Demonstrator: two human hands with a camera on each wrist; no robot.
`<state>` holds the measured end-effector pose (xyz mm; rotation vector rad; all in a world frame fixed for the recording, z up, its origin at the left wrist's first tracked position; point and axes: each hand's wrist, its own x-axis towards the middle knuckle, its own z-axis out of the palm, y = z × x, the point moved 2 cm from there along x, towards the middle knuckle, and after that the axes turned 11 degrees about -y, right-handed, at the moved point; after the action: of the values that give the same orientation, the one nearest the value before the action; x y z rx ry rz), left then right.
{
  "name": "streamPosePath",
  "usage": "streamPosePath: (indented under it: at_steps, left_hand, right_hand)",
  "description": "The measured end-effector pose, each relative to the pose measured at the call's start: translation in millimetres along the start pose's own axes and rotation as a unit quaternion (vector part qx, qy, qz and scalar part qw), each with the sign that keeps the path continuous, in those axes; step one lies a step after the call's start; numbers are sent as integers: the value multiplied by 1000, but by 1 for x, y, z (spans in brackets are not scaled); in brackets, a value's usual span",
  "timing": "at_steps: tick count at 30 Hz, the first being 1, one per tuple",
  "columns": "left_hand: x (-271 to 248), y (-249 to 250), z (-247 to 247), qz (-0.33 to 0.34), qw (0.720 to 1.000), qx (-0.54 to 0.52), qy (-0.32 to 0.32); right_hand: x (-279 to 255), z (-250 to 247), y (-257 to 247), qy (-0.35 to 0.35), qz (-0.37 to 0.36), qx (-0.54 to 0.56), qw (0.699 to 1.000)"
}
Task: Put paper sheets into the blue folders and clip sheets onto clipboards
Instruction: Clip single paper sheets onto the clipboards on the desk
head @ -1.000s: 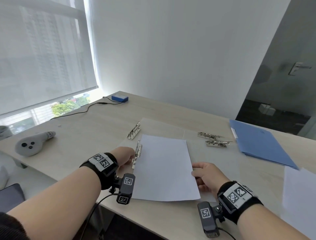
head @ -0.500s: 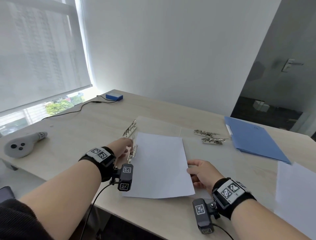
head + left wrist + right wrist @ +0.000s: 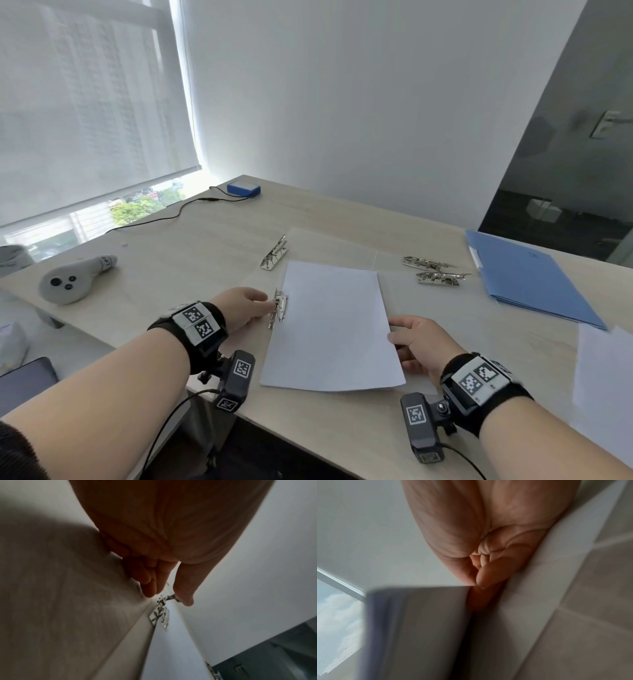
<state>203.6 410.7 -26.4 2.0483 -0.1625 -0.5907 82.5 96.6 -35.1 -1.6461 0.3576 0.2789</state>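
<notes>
On the worktop (image 3: 191,260) in front of me a paper sheet (image 3: 332,325) lies on a clipboard (image 3: 404,301), its left edge under the clip (image 3: 279,308). My left grip (image 3: 239,308) is at that clip; my right grip (image 3: 421,346) is at the sheet's right edge. Behind the clip lies a second clip (image 3: 274,257). Right of the sheet, further back, two more clips (image 3: 435,270) lie side by side, and right of them the folders (image 3: 534,284). Loose sheets (image 3: 606,383) lie at my near right. A controller (image 3: 73,279) lies far left; a small box (image 3: 244,189) with its cable (image 3: 164,217) lies at the back.
</notes>
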Motion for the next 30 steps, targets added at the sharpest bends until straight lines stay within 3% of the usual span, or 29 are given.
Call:
streamPosePath:
  at_steps: [6, 17, 27, 30]
  left_hand:
    - [-4, 9, 6, -18, 982, 189, 17]
    - [6, 13, 9, -56, 966, 251, 11]
    - [-3, 13, 13, -44, 976, 213, 30]
    - [-13, 19, 15, -27, 990, 124, 57]
  right_hand:
    - [1, -1, 1, -4, -2, 0, 1000]
    - [4, -2, 3, -6, -6, -7, 1000]
    - [-3, -5, 5, 22, -28, 26, 999]
    - [-14, -11, 7, 47, -42, 75, 995]
